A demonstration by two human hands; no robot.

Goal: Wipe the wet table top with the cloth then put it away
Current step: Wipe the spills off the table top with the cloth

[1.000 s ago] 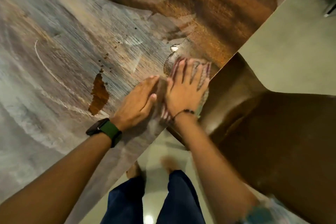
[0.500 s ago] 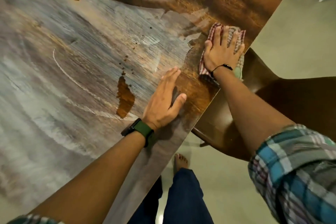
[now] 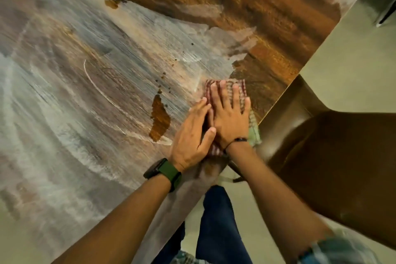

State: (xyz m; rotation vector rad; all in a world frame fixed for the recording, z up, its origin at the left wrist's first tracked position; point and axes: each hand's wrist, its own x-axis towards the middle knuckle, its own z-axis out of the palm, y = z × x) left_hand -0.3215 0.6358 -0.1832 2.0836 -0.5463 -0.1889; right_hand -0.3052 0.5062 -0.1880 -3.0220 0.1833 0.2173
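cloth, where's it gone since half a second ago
The right hand has dragged the checked cloth back along the table top edge toward the person, until it sits against the left hand. The left hand stayed flat on the table, and the brown puddle beside it is unwiped.

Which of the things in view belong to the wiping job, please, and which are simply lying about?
Job:
- checked cloth under the flat right hand
- left hand on the table top
- brown puddle

Lying about:
- brown chair
- green-strapped watch
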